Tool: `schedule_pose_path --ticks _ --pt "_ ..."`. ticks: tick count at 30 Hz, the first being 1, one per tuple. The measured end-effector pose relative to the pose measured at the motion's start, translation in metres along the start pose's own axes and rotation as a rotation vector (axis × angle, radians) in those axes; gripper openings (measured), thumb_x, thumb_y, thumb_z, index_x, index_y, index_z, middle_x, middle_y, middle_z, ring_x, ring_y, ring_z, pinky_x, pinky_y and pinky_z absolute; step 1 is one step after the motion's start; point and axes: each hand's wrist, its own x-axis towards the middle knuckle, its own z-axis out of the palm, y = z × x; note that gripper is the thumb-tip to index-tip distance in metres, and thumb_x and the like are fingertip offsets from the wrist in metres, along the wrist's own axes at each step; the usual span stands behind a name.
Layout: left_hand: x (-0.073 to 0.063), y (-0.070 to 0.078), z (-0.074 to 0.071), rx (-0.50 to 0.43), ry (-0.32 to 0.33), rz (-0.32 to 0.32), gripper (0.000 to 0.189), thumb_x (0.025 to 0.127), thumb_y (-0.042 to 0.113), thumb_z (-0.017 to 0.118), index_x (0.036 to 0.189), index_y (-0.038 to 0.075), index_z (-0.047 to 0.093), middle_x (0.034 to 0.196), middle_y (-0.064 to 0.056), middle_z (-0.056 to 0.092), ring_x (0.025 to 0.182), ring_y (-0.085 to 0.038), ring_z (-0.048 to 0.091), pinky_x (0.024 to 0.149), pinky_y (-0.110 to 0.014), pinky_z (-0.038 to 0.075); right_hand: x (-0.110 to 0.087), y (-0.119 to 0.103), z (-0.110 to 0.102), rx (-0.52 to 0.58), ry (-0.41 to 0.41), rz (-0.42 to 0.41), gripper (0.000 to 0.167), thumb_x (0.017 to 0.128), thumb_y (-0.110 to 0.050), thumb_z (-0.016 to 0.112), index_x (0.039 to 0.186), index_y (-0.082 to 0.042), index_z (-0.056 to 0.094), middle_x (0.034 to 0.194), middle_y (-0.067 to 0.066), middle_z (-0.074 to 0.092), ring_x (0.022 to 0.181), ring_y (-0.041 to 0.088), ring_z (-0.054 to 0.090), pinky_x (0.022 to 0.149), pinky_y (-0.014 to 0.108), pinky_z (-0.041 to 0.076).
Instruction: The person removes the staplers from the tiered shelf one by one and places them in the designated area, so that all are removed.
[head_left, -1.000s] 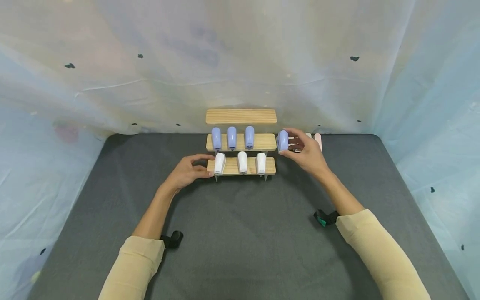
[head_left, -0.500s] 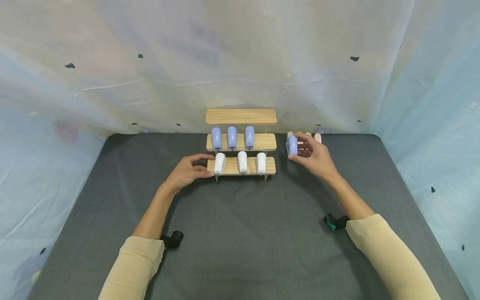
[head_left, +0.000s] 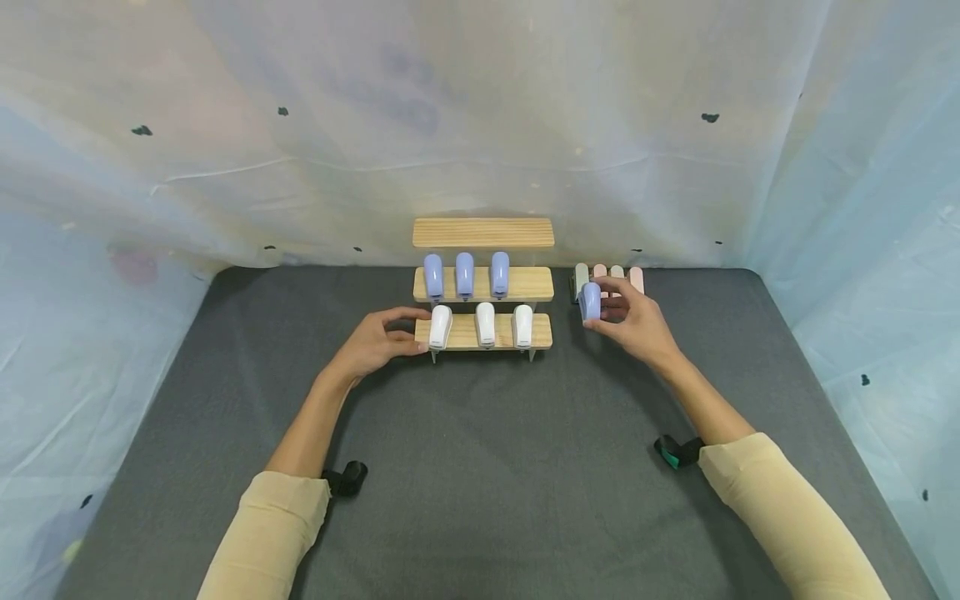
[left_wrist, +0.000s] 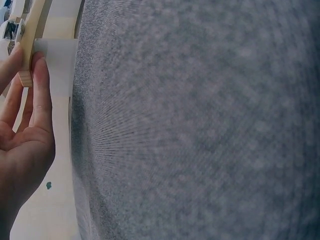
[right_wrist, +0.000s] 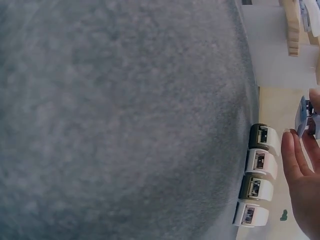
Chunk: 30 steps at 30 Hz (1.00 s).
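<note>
My right hand (head_left: 637, 326) pinches a lavender-blue mini stapler (head_left: 590, 301) between thumb and fingers, held up off the table to the right of a tiered wooden display rack. In the right wrist view, the stapler (right_wrist: 303, 116) shows its metal end at the right edge. My left hand (head_left: 373, 343) grips the left end of the rack's lowest board (head_left: 465, 332). The left wrist view shows thumb and fingers on either side of that board (left_wrist: 29, 55). Three white staplers (head_left: 485, 325) stand on the lowest board, and three lavender-blue staplers (head_left: 464, 276) on the middle board (head_left: 531, 284).
Behind the right hand, a row of several pale green and pink staplers (head_left: 581, 275) stands on the dark grey table (head_left: 480, 467). The rack's top board (head_left: 483, 232) is bare wood. A patterned cloth curtain (head_left: 480, 125) hangs behind and at both sides.
My right hand has moved right and toward me with the lavender-blue stapler, away from the middle board's right end. The row behind shows more fully. My left hand stays put.
</note>
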Motion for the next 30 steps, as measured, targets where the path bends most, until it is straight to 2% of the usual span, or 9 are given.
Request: schedule_pose_path --ticks 4,11,21,24,30 --pt "0.001 -0.002 -0.001 -0.003 -0.003 -0.004 0.055 0.085 0.015 0.081 0.136 0.013 0.059 0.123 -0.019 0.063 0.105 -0.029 0.067 0.094 -0.05 0.05 0.0 0.005 0.002 -0.01 -0.016 0.02 0.073 0.078 0.0 0.084 0.142 -0.005 0.05 0.125 0.024 0.06 0.105 0.04 0.066 0.086 0.053 0.053" --pt "0.001 0.001 0.001 0.001 -0.002 -0.023 0.055 0.087 0.01 0.078 0.139 0.011 0.057 0.126 -0.022 0.061 0.107 -0.031 0.066 0.095 -0.052 0.048 -0.001 0.014 0.004 -0.062 -0.067 0.043 0.071 0.079 -0.002 0.083 0.141 -0.006 0.048 0.136 0.02 0.055 0.109 0.038 0.064 0.085 0.052 0.054" --pt "0.0 -0.002 -0.001 0.008 -0.004 0.019 0.054 0.085 0.017 0.081 0.135 0.014 0.06 0.126 -0.017 0.062 0.106 -0.028 0.067 0.093 -0.046 0.05 0.0 0.021 0.009 -0.085 -0.091 0.106 0.072 0.08 -0.007 0.084 0.142 -0.006 0.048 0.134 0.019 0.057 0.111 0.036 0.063 0.084 0.05 0.054" --pt "0.0 -0.003 -0.001 0.007 -0.004 0.014 0.054 0.085 0.015 0.081 0.135 0.014 0.06 0.126 -0.018 0.062 0.105 -0.028 0.067 0.093 -0.045 0.05 0.0 0.023 0.011 -0.118 -0.078 0.103 0.071 0.079 -0.009 0.085 0.14 -0.006 0.05 0.132 0.017 0.059 0.106 0.033 0.064 0.083 0.046 0.054" --pt "0.001 -0.002 -0.001 0.0 -0.001 -0.008 0.055 0.087 0.012 0.079 0.137 0.014 0.058 0.129 -0.019 0.06 0.107 -0.029 0.066 0.094 -0.05 0.049 0.001 0.027 0.012 -0.187 -0.057 0.092 0.07 0.079 -0.012 0.086 0.139 -0.006 0.051 0.127 0.017 0.062 0.085 0.026 0.066 0.072 0.036 0.049"
